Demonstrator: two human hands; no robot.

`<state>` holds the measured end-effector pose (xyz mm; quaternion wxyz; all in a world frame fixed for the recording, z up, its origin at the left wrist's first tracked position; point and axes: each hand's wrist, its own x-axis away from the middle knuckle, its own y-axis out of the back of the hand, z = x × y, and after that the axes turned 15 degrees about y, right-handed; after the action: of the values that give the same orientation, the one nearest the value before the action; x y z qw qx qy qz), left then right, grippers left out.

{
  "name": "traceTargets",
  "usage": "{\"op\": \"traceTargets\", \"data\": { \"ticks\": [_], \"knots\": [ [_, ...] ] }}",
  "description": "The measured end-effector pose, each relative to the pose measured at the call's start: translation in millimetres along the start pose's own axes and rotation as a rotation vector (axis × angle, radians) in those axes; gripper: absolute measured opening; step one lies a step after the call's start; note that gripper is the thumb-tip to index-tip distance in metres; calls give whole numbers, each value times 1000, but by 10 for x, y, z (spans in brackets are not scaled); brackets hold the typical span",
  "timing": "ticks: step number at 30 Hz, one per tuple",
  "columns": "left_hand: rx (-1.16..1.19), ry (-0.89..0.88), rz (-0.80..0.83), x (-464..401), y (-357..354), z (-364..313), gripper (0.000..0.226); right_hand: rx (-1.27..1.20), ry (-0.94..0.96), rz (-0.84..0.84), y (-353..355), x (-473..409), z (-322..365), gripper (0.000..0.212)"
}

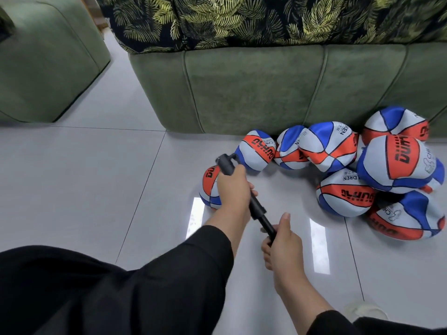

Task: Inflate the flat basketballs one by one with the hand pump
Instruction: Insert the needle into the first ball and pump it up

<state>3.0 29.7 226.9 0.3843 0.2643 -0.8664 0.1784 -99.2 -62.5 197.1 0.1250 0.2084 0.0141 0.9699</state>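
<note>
Left grip (232, 187) and right grip (284, 240) clasping black pump (257, 206), glossy grey tile floor (96, 177), green sofa (254, 88) behind.

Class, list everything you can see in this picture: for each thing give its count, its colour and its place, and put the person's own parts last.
basketballs: eight visible, orange, blue and white, on the floor before the sofa; seven heaped at right, one apart behind the left hand
hand pump: one, black, held slanting between both hands
sofa: one, green, at the back
leaf-print cloth: one, dark with yellow-green leaves, on the sofa
armchair: one, green, upper left
floor: grey glossy tiles
left hand: grips the pump barrel
right hand: grips the pump handle
sleeves: two, black
bare foot: one, under the right hand
</note>
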Motion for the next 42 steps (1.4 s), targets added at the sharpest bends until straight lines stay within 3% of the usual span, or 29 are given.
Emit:
{"op": "traceTargets", "data": {
  "ticks": [2, 6, 10, 20, 27, 36, 42],
  "knots": [
    [28, 3, -30, -44, 55, -112, 5, -1, -13, 12, 44, 44, -59, 71],
    [20, -28, -53, -43, 55, -124, 4, -4, -28, 3, 16, 40, -58, 70],
    [-50, -46, -32, 28, -43, 77, 19, 19, 0, -53, -86, 0, 39, 66],
    [-7, -5, -15, 95, -6, 184, 17, 77, 51, -8, -82, -16, 35, 68],
    [77, 14, -71, 31, 93, -119, 7, 102, 64, -12, 46, 48, -28, 62],
    [91, 7, -50, 162, 26, 151, 11, 183, 159, -23, -96, -60, 155, 71],
    [112, 28, -38, 168, 15, -46, 5, 215, 208, 13, -144, -82, 201, 76]
  ]
}}
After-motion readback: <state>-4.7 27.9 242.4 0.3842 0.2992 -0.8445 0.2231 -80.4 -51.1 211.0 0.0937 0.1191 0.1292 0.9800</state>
